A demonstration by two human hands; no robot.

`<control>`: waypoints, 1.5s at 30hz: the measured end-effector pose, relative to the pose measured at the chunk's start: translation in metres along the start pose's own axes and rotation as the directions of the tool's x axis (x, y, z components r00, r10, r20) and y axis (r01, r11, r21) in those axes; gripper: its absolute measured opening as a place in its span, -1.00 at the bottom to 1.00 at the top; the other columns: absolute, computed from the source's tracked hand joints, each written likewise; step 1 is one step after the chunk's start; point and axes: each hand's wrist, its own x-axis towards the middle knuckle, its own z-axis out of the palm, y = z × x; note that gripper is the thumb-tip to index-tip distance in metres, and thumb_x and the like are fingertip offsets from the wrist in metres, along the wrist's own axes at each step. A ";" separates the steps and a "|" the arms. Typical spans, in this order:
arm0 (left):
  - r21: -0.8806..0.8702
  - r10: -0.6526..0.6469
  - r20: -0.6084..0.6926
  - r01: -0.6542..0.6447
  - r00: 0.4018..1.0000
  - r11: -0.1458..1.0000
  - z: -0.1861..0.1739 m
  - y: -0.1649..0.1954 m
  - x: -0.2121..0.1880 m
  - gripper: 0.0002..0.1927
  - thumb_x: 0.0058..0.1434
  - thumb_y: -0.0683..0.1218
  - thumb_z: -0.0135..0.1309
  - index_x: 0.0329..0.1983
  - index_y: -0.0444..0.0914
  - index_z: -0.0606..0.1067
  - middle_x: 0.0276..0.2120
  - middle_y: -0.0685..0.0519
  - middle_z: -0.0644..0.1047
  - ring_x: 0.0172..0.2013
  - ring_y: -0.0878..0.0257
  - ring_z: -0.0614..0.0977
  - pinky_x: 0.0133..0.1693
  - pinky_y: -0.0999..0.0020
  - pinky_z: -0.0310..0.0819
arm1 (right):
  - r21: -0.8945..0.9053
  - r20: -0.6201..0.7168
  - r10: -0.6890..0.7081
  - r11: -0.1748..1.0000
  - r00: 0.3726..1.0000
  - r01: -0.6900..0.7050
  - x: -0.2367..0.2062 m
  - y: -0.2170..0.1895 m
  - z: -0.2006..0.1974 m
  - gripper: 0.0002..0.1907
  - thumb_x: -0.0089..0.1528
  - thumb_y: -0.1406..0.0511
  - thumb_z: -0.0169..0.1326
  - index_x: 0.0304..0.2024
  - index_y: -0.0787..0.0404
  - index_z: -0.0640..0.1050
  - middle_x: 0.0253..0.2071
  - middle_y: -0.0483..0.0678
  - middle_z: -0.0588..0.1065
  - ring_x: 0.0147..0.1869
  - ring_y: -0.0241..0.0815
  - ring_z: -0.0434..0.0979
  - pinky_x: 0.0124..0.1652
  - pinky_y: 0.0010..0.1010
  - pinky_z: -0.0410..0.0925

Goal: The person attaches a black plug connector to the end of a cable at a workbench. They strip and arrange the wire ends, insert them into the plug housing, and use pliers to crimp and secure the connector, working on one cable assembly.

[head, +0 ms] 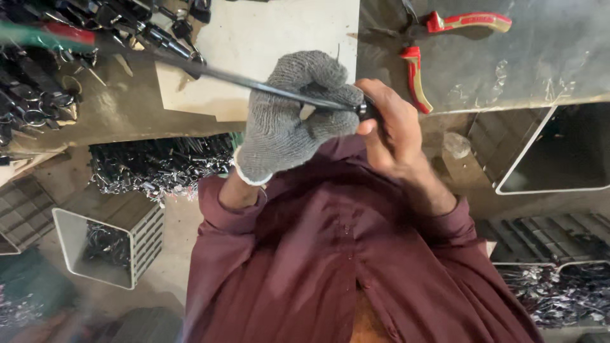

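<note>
My left hand [289, 121] wears a grey knit glove and is closed around a long dark metal rod [216, 75]. The rod slants from the upper left, where a blurred green and red handle [38, 35] shows, down to my bare right hand [391, 130]. My right hand pinches the rod's near end between thumb and fingers. Both hands are held close in front of my maroon shirt [330, 254].
Red-handled pliers [467, 22] lie on the grey metal bench [546, 57], beside a white board [267, 38]. Dark tools [38, 95] crowd the top left. A heap of small dark metal parts [159, 165] and white crates [101, 244] [553, 152] stand below.
</note>
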 end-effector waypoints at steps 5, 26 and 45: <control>0.085 0.094 0.066 -0.100 0.993 0.991 -0.005 -0.013 -0.003 -0.72 0.24 -0.09 0.46 -0.06 -0.19 0.62 -0.10 0.10 0.60 -0.09 0.24 0.65 -0.06 0.38 0.57 | 0.159 0.033 0.130 0.978 0.991 -0.133 -0.008 0.005 0.006 -0.51 0.56 0.13 -0.04 0.30 0.45 0.35 0.07 0.09 0.48 -0.01 -0.23 0.48 0.01 -0.44 0.36; 0.018 0.211 0.272 -0.224 0.939 0.974 -0.002 -0.024 -0.012 -0.63 0.20 -0.06 0.31 0.08 -0.18 0.59 0.10 0.08 0.59 0.13 0.06 0.57 0.34 0.10 0.26 | 0.512 0.474 0.021 0.807 0.880 -0.295 0.015 0.021 -0.004 -0.57 0.37 0.13 -0.09 0.10 0.33 0.47 0.01 -0.13 0.43 -0.27 -0.45 0.40 -0.23 -0.53 0.36; -0.549 -0.029 -0.121 -0.042 0.992 0.835 0.014 -0.048 -0.017 -0.62 0.61 0.01 -0.08 0.33 -0.31 0.31 -0.12 0.07 0.51 -0.23 0.37 0.54 -0.21 0.53 0.43 | -0.613 0.030 -0.103 0.784 0.994 0.100 0.035 -0.011 -0.016 -0.07 0.13 -0.29 0.28 0.15 0.27 0.34 0.11 0.13 0.39 0.23 0.19 0.33 0.22 0.07 0.17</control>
